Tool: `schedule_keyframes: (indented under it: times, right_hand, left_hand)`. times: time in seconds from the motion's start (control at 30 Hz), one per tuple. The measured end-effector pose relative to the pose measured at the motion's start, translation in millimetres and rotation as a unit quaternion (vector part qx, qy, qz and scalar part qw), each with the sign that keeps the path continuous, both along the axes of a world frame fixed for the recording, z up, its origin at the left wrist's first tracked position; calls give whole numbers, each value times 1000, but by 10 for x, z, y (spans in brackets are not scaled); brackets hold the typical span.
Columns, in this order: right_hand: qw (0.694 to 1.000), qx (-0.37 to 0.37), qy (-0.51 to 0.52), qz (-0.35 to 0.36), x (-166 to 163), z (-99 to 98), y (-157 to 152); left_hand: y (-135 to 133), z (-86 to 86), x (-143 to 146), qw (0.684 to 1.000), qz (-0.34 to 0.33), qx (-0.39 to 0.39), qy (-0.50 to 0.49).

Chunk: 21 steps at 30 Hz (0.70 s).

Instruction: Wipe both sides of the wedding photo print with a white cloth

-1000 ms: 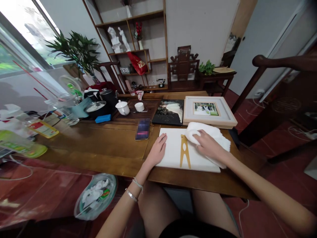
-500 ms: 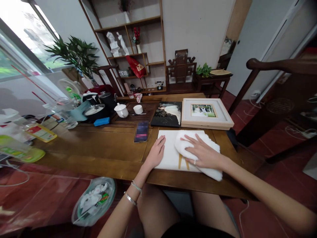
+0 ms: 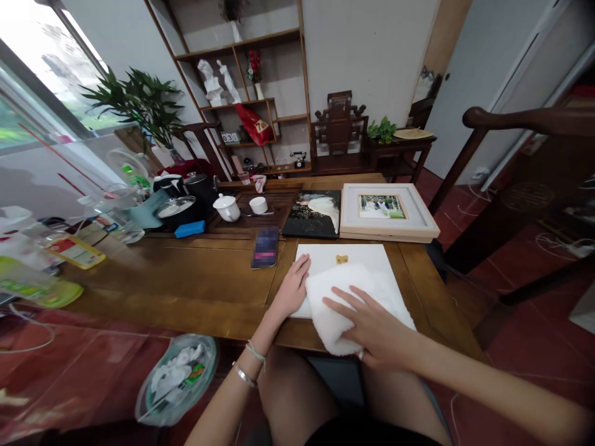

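A white panel (image 3: 357, 256) with a small gold stand on its back lies flat at the near edge of the wooden table (image 3: 186, 272). My left hand (image 3: 292, 288) rests flat on the panel's left edge, fingers together and stretched out. My right hand (image 3: 372, 325) presses a folded white cloth (image 3: 334, 303) onto the panel's near part, fingers spread over it. The cloth hangs a little past the table's front edge.
Behind the panel lie a dark photo print (image 3: 316, 214) and a pale framed photo (image 3: 388, 210). A phone (image 3: 265, 247) lies to the left. Teapot, cups and pots (image 3: 186, 204) stand on a tea tray. A bin with waste (image 3: 176, 375) sits on the floor at left.
My right hand has dragged the cloth from the panel's far right corner down and left to its near edge. The left hand has stayed on the panel's left edge.
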State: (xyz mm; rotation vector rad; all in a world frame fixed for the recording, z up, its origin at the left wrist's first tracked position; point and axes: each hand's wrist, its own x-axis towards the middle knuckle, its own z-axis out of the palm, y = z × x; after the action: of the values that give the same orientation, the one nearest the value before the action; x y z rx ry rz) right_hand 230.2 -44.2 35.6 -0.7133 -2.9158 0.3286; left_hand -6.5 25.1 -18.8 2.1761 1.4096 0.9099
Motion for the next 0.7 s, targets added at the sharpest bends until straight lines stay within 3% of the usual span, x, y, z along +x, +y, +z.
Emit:
schedule_keyframes:
  times: [0.23,0.33,0.4,0.6,0.7]
  right_hand:
    - [991,45,5,-130,44,53,710]
    - [984,41,6,-175,-55,56,805]
    - [984,28,-5,-174,-136,56,662]
    - [995,-22,-26,-98,-272,49,-208]
    - [995,-34,-32,-87,-252,64,-243]
  left_hand:
    - [-1,-7,3,1000,10,-7,-3]
    - [-2,1,6,1000,7,-2,-4]
    - [-4,6,9,1000,8,-4,-3]
    - [-7,7,4,1000,0,5,3]
    - [-3,7,1,1000,-4,0,14]
